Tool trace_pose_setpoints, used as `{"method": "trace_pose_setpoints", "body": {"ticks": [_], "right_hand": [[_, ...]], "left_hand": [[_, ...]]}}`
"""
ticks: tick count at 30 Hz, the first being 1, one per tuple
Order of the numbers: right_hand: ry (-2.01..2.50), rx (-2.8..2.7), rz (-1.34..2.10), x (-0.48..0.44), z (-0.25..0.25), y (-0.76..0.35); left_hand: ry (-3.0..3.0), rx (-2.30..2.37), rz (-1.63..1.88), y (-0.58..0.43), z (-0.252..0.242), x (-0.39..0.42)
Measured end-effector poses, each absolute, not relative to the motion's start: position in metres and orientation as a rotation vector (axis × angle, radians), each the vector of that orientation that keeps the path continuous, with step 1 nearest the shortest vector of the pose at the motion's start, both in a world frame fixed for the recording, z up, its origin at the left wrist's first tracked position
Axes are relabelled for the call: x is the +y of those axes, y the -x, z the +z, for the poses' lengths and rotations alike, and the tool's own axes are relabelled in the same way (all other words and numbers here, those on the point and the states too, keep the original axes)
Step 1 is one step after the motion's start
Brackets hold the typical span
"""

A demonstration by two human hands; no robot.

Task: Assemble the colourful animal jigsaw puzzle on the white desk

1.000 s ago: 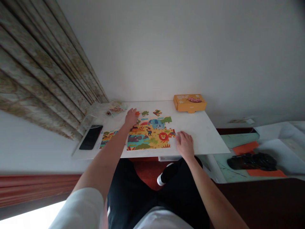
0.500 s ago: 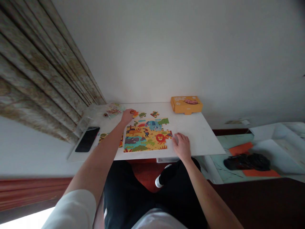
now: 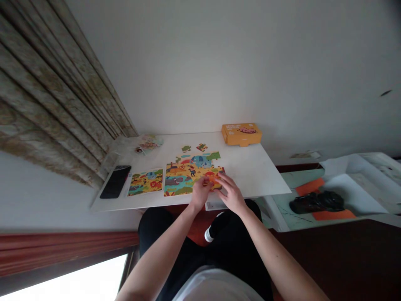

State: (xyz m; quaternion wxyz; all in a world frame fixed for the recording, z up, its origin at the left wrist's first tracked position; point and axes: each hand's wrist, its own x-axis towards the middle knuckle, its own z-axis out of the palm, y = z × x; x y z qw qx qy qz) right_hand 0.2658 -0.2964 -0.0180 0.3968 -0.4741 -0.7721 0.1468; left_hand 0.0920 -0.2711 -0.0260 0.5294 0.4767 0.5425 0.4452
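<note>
An animal jigsaw puzzle (image 3: 178,180), largely joined, lies on the white table (image 3: 250,167). My left hand (image 3: 200,193) is closed on an orange puzzle piece (image 3: 214,179), over the right part of the picture. Beside it, my right hand (image 3: 231,192) has its fingers stretched out, with the fingertips at the piece's right edge and the thumb apart. Both hands hide the lion area of the puzzle. Two loose pieces lie behind the puzzle: a green piece (image 3: 186,148) and a multicoloured piece (image 3: 201,147).
A picture card (image 3: 145,182) showing the same scene lies left of the puzzle, next to a black phone (image 3: 115,182). A clear plastic bag (image 3: 147,143) sits at the back left. The yellow puzzle box (image 3: 241,134) stands at the back right. Curtains (image 3: 62,83) hang on the left.
My left hand has carried the orange piece from behind the puzzle to its lower right, uncovering the picture card. My right hand has shifted left to meet it. The view has turned slightly.
</note>
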Motion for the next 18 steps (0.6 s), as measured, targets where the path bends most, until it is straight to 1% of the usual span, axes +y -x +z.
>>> {"method": "trace_pose_setpoints", "body": {"ticks": [6, 11, 15, 18], "right_hand": [[1.189, -2.055, 0.358, -0.300, -0.028, -0.272], [1.191, -2.101, 0.347, -0.296, -0.028, -0.283], [1.220, -2.081, 0.392, -0.284, -0.028, -0.300], [1.222, -2.098, 0.461, -0.272, -0.030, -0.315]], "left_hand": [[-1.248, 1.408, 1.040, -0.098, -0.023, -0.275], [-1.359, 1.402, 0.986, -0.100, -0.018, -0.275], [-1.787, 1.431, 0.997, -0.093, -0.015, -0.279], [-2.216, 1.381, 0.897, -0.083, -0.015, -0.281]]}}
